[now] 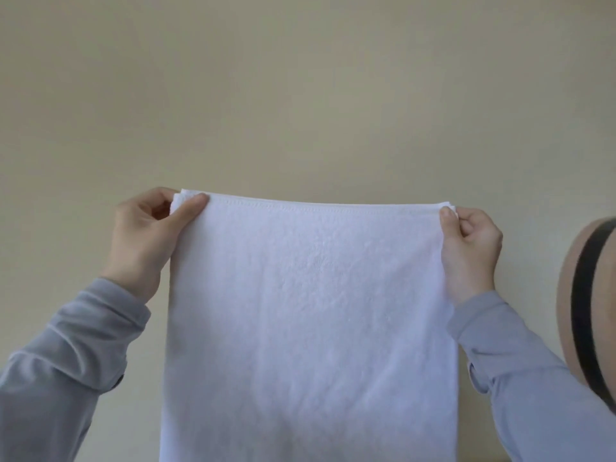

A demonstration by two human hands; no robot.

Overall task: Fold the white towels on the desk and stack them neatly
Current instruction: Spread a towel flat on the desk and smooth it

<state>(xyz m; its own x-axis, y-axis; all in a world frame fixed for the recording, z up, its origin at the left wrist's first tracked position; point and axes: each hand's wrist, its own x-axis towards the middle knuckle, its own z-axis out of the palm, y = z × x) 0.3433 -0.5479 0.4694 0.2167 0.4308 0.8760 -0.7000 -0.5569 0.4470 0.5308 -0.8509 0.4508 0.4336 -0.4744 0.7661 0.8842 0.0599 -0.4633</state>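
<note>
A white towel [310, 321] hangs in the air in front of me, stretched flat and running down past the bottom edge of the view. Its top edge shows two layers at both corners. My left hand [146, 241] pinches the top left corner between thumb and fingers. My right hand [470, 248] pinches the top right corner the same way. Both arms wear grey sleeves. The desk and any other towels are hidden from this view.
A plain beige wall [300, 95] fills the background. At the right edge a rounded tan object with a black band [586, 308] sticks into view, close to my right sleeve.
</note>
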